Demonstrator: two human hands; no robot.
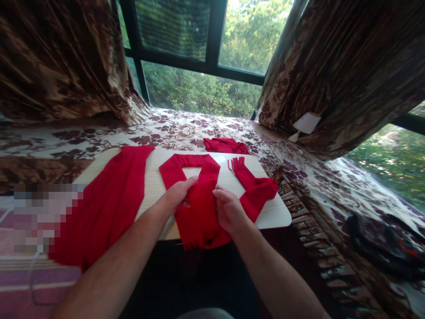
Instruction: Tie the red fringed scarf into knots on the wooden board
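A red fringed scarf (pixel 202 204) lies looped over the near part of a pale wooden table, with one fringed end hanging at the front edge. My left hand (pixel 181 193) grips its left side, thumb on top and fingers curled. My right hand (pixel 229 207) pinches the right edge of the same scarf. Another stretch of red fabric with fringe (pixel 257 190) lies bent to the right; my hand hides whether it joins the held part. To the left, a larger red cloth (pixel 113 195) drapes over the table's side.
The pale table (pixel 274 216) stands before a flower-patterned covered ledge (pixel 175 126) under a window. More red cloth (pixel 226 145) lies behind the table. A small white lamp (pixel 307 123) stands at the right, and a dark bag-like item (pixel 381 248) lies at the lower right.
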